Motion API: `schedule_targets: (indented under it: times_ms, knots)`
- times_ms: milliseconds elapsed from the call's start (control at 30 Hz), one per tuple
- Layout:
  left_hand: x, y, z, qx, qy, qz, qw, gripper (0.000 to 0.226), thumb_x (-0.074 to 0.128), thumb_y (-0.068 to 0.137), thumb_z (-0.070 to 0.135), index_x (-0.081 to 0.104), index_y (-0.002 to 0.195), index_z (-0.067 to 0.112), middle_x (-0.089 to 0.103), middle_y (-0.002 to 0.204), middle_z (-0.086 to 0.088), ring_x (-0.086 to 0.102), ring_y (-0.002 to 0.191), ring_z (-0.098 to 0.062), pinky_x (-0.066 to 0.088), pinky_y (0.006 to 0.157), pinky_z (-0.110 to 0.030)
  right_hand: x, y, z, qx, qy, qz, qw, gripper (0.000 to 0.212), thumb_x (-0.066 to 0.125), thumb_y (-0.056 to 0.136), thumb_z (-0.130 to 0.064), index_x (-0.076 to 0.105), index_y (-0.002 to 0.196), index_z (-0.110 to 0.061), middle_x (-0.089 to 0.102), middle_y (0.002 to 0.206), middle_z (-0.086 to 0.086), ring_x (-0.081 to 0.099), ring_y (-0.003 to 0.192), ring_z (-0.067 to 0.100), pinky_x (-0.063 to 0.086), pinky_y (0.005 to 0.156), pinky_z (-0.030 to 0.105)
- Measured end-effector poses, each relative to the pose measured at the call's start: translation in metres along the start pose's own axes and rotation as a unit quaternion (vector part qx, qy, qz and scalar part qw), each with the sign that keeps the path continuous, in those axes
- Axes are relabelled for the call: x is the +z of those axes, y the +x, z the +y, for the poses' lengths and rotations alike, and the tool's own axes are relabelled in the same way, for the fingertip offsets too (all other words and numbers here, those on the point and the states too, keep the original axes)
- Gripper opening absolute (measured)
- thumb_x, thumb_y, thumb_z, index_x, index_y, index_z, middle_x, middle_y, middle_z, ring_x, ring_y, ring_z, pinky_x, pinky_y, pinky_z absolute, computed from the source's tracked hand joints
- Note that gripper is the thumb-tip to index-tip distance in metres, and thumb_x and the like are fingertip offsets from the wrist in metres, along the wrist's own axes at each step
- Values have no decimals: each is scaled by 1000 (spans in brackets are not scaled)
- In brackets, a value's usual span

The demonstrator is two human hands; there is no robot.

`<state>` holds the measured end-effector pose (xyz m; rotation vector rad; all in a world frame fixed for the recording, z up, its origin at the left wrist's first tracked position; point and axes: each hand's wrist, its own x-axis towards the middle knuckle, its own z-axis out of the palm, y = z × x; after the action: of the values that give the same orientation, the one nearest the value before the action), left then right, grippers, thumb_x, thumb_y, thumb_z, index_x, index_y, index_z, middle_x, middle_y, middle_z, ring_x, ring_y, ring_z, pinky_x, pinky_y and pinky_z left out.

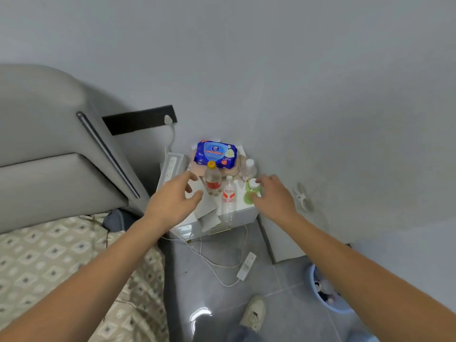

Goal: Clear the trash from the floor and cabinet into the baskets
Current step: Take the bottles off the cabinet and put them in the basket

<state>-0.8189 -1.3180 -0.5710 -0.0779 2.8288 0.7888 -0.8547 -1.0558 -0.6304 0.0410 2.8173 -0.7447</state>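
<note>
Frame centre, cabinet [243, 212]: I spread my left hand [172, 202] toward the orange-capped bottle [212, 180]; right hand [275, 197] starts closing around the green bottle [251, 192] for binning.

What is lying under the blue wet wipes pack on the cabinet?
The blue wipes pack rests on a beige, crumpled-looking pile, with something white showing at its right edge. What the pile is, and anything beneath it on the cabinet, stays covered.
</note>
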Motion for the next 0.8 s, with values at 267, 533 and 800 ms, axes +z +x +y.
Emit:
schedule_targets:
  times_ms: [267, 533, 800]
  knots:
    - [77, 157, -24, 1, 45, 11, 999, 54, 52, 99, 49, 41, 149, 35, 48, 138, -8, 59, 117, -33, 51, 93, -45, 73, 113, 54, 6, -66, -15, 998, 47, 62, 93, -40, 51, 137, -25, 47, 131, 7, 60, 108, 31, 46, 76, 34]
    - [142, 206, -68, 68, 85, -30, 994, 45, 62, 93, 40, 53, 136, 31, 51, 128, -11, 55, 117, -36, 52, 94, -49, 138, 137, 80, 6, -122, 24, 992, 39, 60, 94, -24, 51, 132, -21, 45, 120, 12, 54, 101, 33, 44, 72, 36]
    - [130, 186, -77, 146, 33, 57, 987, 14, 68, 88, 20, 64, 101, 17, 50, 109, -5, 55, 93, -30, 43, 71, -36, 143, 90, 81, 17, -85, 62, 994, 32, 63, 90, -28, 53, 118, -14, 42, 109, 10, 47, 84, 30, 40, 65, 36]
